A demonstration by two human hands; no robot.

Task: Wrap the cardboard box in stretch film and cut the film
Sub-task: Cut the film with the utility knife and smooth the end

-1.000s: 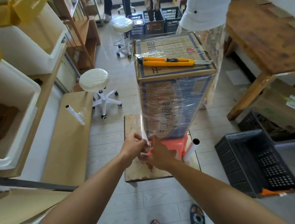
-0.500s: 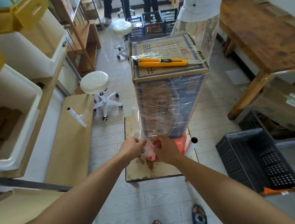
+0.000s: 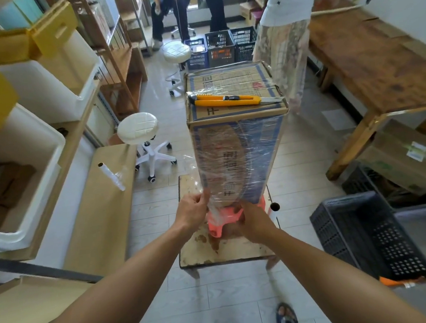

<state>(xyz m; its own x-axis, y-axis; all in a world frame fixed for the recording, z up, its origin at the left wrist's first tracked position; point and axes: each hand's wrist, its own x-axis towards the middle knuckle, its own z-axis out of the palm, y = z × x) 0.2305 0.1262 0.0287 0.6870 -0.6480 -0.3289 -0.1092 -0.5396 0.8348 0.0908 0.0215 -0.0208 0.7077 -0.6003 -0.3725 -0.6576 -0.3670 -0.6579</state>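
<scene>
On the top face of the tall brown cardboard box with blue borders (image 3: 228, 81), centre of the frame: a short row of blue characters near the far left corner, upside down to this view, one shaped like "E", not legible as a word. By the front left edge, just below the yellow utility knife (image 3: 229, 100): a single blue character resembling 干. Toward the right edge: a small red mark, too blurred to read. On the front face, under clear stretch film (image 3: 257, 152): large blue Chinese characters running down the panel, smeared by glare and wrinkles, none read with certainty. On the flat brown carton (image 3: 392, 166) at the right edge of the frame: a white label with green print (image 3: 415, 150), too small to read.
</scene>
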